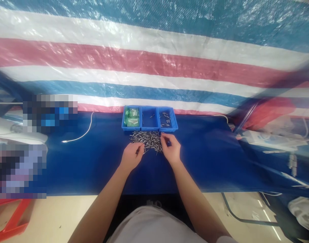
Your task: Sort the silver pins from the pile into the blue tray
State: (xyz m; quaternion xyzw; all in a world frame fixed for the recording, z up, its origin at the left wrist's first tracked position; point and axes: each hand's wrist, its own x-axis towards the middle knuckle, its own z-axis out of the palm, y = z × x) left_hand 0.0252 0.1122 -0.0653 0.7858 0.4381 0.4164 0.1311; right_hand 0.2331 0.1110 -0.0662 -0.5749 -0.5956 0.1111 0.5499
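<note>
In front of the blue tray [149,129], the left hand [131,156] and right hand [171,148] pinch narrowly at the pin pile [147,138]; I cannot tell whether either holds a pin.

Much too small or masked to read

The metal pieces [146,138] piled at centre are too small to identify, as are the green packets [132,117] in the tray [149,129]. Curled fingers hide whether the left hand [131,156] or right hand [171,148] pinches any. Pixelated blocks [50,113] mask the left of the frame, and the right edge is smeared.

Shiny metal pins [147,139] on matt blue cloth [207,158] — glossy plastic tray [149,128], crinkled striped tarpaulin [154,64].
</note>
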